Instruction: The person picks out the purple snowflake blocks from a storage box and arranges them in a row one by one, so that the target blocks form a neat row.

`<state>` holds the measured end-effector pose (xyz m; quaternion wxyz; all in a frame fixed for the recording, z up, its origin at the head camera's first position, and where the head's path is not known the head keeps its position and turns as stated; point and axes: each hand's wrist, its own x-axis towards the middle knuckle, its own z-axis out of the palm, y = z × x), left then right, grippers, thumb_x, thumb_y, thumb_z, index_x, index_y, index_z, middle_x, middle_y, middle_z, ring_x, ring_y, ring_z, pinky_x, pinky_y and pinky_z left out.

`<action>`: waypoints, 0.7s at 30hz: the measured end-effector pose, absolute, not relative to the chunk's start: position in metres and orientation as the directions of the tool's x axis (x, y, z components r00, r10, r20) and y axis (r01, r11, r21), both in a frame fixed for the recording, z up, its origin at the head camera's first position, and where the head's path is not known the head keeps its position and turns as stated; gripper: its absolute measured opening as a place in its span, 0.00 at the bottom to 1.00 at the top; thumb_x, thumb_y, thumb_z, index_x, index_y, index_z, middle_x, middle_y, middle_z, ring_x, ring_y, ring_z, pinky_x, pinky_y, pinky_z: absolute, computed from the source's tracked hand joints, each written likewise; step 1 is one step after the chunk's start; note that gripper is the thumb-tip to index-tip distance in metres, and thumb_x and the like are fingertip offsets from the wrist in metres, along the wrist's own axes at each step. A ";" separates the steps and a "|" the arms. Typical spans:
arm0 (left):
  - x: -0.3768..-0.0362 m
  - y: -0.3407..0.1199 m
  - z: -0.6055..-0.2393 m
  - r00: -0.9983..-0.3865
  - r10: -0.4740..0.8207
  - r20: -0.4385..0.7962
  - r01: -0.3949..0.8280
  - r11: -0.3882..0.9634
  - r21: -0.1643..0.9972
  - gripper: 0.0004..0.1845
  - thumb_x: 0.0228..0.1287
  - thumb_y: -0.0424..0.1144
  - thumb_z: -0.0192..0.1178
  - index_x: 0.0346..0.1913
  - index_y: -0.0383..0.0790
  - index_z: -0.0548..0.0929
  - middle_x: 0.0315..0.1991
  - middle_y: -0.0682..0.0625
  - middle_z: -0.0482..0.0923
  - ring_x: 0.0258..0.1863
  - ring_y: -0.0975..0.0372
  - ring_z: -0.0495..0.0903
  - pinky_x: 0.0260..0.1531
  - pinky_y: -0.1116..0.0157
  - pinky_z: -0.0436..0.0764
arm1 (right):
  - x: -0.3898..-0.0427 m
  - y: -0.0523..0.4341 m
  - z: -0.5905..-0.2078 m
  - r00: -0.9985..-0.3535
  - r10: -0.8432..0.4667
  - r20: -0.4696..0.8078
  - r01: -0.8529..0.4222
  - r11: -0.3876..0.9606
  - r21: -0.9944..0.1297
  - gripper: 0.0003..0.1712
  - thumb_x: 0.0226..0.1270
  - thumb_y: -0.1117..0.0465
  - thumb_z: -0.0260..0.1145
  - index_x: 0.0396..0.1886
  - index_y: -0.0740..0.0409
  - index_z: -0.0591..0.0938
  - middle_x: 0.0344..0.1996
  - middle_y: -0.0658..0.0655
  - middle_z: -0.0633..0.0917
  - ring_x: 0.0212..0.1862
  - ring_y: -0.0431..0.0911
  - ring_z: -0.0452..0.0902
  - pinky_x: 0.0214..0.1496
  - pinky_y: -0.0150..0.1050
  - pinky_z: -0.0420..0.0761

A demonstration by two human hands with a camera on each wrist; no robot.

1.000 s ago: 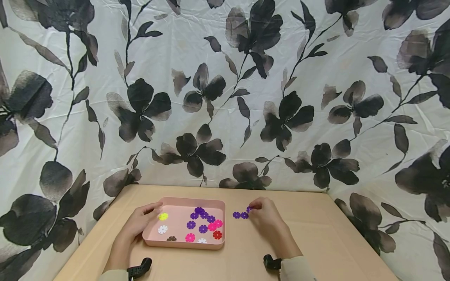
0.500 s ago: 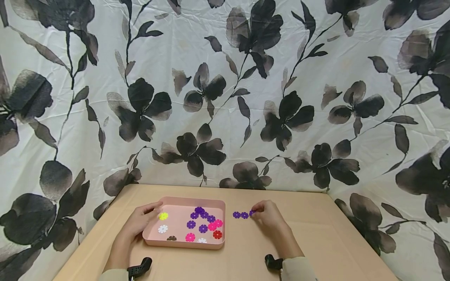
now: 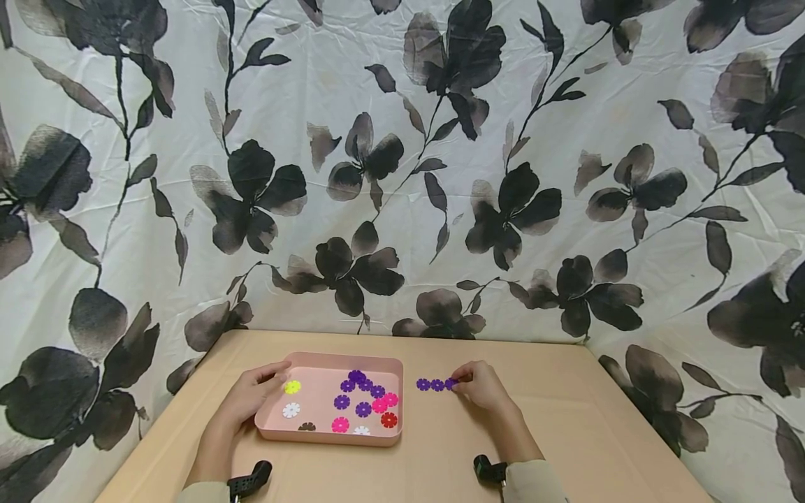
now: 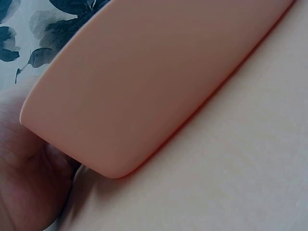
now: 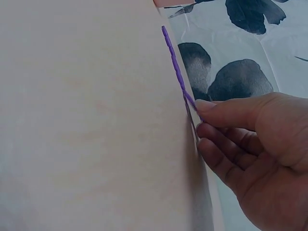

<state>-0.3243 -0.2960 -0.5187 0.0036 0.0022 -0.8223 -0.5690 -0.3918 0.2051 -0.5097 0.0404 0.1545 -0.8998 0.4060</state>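
Note:
My left hand (image 3: 239, 402) holds the left side of a shallow pink tray (image 3: 327, 438), its fingers at the rim; in the left wrist view the tray wall (image 4: 125, 91) hides most fingers. To the right of the tray, flat purple flower-shaped discs (image 3: 430, 385) lie in a short row on the table. At the row's right end my right hand (image 3: 487, 391) pinches another purple flower disc (image 3: 449, 383) between thumb and fingers. Seen edge-on in the right wrist view, the row (image 5: 173, 60) lies flat, while the pinched disc (image 5: 189, 98) tilts up against its end.
Several purple flower discs (image 3: 342, 402) sit in the tray, with pink (image 3: 339, 425), red (image 3: 388, 420), white (image 3: 291, 411), yellow (image 3: 292, 387) and brown (image 3: 307, 427) ones. A floral cloth (image 3: 440, 244) hangs behind the tan table (image 3: 566, 419).
My right hand has shifted slightly right and lowered the pinched purple flower disc, which now lines up with the row's right end. The left hand and the tray stay put.

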 end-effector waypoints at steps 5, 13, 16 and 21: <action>-0.324 -0.296 -0.519 -1.000 -0.005 0.003 0.001 0.358 0.934 0.29 0.80 0.47 0.57 0.77 0.41 0.71 0.79 0.41 0.63 0.82 0.41 0.53 0.79 0.39 0.54 | -0.390 0.202 -0.507 -0.954 -0.223 0.200 -0.298 0.625 -0.722 0.08 0.60 0.75 0.74 0.39 0.67 0.90 0.35 0.59 0.90 0.35 0.44 0.79 0.36 0.32 0.81; -0.323 -0.296 -0.518 -1.000 -0.007 0.002 -0.001 0.361 0.933 0.29 0.80 0.48 0.56 0.77 0.41 0.71 0.79 0.41 0.64 0.82 0.42 0.53 0.79 0.39 0.54 | -0.383 0.184 -0.489 -0.950 -0.187 0.249 -0.311 0.576 -0.756 0.12 0.68 0.72 0.70 0.49 0.62 0.88 0.45 0.62 0.87 0.42 0.46 0.80 0.42 0.34 0.82; -0.323 -0.296 -0.518 -1.000 -0.008 0.003 0.000 0.362 0.932 0.29 0.80 0.47 0.56 0.77 0.41 0.71 0.79 0.42 0.64 0.82 0.42 0.53 0.79 0.39 0.54 | -0.380 0.175 -0.482 -0.926 -0.203 0.317 -0.376 0.556 -0.741 0.14 0.67 0.71 0.72 0.50 0.58 0.89 0.47 0.60 0.87 0.44 0.46 0.83 0.45 0.34 0.86; -0.324 -0.296 -0.517 -1.000 -0.007 0.008 0.005 0.357 0.934 0.28 0.80 0.47 0.56 0.77 0.41 0.71 0.79 0.42 0.65 0.82 0.43 0.54 0.79 0.39 0.54 | -0.378 0.161 -0.475 -0.876 -0.252 0.412 -0.480 0.534 -0.695 0.15 0.65 0.71 0.73 0.51 0.59 0.89 0.48 0.57 0.88 0.46 0.49 0.86 0.51 0.41 0.89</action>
